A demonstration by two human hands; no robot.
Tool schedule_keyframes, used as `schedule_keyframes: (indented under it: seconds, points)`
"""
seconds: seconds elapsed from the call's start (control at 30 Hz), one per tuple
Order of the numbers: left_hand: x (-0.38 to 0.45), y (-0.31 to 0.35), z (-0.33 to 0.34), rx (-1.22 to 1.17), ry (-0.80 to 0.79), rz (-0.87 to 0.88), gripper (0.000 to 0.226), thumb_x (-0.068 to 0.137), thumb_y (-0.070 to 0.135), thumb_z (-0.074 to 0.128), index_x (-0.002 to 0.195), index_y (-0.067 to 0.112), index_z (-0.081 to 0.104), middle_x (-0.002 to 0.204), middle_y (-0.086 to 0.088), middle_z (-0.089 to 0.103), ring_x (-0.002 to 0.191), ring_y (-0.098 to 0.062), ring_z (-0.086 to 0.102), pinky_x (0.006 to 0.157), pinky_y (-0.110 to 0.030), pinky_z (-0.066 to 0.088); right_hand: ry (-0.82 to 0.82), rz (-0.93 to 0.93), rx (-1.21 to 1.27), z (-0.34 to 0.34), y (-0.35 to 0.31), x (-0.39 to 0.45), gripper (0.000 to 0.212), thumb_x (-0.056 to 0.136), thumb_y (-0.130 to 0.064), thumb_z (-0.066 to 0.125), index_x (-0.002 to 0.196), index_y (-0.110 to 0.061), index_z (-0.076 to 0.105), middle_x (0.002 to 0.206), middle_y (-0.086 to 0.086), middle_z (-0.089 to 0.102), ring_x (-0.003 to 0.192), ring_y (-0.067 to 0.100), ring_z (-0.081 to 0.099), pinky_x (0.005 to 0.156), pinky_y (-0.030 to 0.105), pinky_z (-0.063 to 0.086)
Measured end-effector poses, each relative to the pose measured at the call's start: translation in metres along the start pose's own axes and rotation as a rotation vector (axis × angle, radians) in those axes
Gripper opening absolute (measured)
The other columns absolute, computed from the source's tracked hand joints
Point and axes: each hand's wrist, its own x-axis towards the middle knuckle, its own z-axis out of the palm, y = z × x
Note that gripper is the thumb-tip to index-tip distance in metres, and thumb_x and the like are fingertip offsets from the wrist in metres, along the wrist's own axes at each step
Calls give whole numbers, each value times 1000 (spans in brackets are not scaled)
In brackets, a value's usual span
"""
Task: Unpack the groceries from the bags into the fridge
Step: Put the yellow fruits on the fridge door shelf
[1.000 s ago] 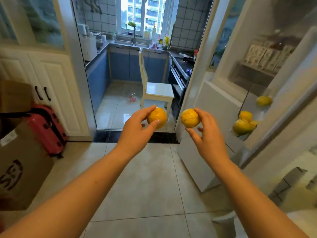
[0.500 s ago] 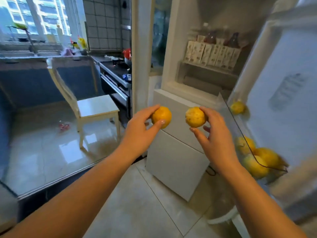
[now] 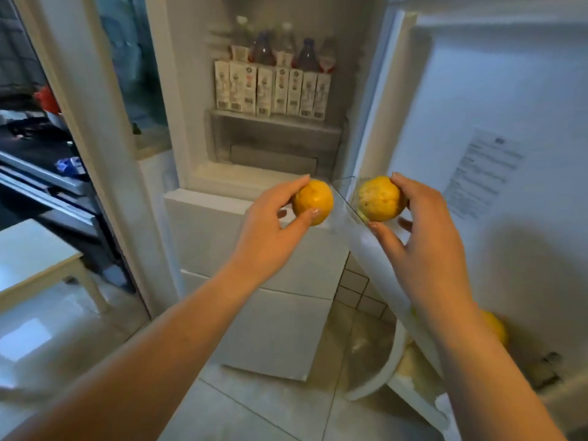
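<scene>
At centre frame my left hand (image 3: 270,237) pinches an orange (image 3: 312,202) between thumb and fingertips, and just right of it my right hand (image 3: 423,246) grips a paler, rougher orange (image 3: 378,198) over the clear door bin (image 3: 346,218). The two hands are apart. Cartons (image 3: 270,87) and bottles (image 3: 280,46) fill the fridge shelf (image 3: 276,122) at upper centre. Another orange (image 3: 494,326) lies low in the door, lower right.

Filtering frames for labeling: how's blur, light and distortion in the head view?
Head view: dim, cool light; left orange and right orange fairly sharp in each grip; cartons soft, their print unreadable; left edge and floor motion-smeared; wide-angle bending of the door frame; fridge door label illegible.
</scene>
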Motion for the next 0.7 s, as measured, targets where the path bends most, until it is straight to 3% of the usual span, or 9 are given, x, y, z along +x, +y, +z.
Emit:
schedule_keyframes:
  seconds: [0.13, 0.27, 0.47, 0.6, 0.7]
  points:
    - [43, -12, 10, -20, -39, 89, 50, 86, 25, 65, 132, 30, 46, 121, 21, 46, 113, 1, 47, 90, -6, 40, 55, 63, -95, 2, 5, 17, 59, 83, -25, 68, 135, -27, 40, 133, -2, 43, 117, 11, 44, 94, 34, 47]
    - [80, -25, 25, -35, -196, 152, 55, 86, 23, 66, 134, 34, 41, 122, 21, 43, 112, 3, 46, 86, 0, 37, 90, 147, -216, 1, 13, 26, 60, 82, -21, 69, 135, -23, 42, 135, 2, 41, 115, 21, 48, 92, 40, 48]
    - [138, -42, 43, -109, -518, 351, 60, 80, 19, 71, 132, 32, 44, 124, 21, 42, 113, 8, 41, 89, 1, 35, 29, 239, -457, 9, 23, 32, 61, 76, -20, 74, 131, -26, 48, 133, -3, 48, 115, 16, 46, 86, 20, 33]
    - [164, -46, 57, -93, -737, 463, 61, 78, 20, 73, 127, 39, 41, 121, 23, 43, 108, 7, 44, 84, 5, 34, 13, 256, -589, 15, 24, 31, 63, 73, -19, 77, 130, -24, 51, 131, -1, 52, 114, 23, 52, 82, 36, 48]
    - [178, -46, 70, -58, -857, 544, 59, 76, 23, 75, 130, 30, 51, 116, 20, 45, 103, 8, 44, 79, 5, 35, 30, 312, -669, 15, 24, 31, 62, 71, -20, 78, 128, -24, 54, 129, -2, 54, 114, 22, 53, 81, 37, 49]
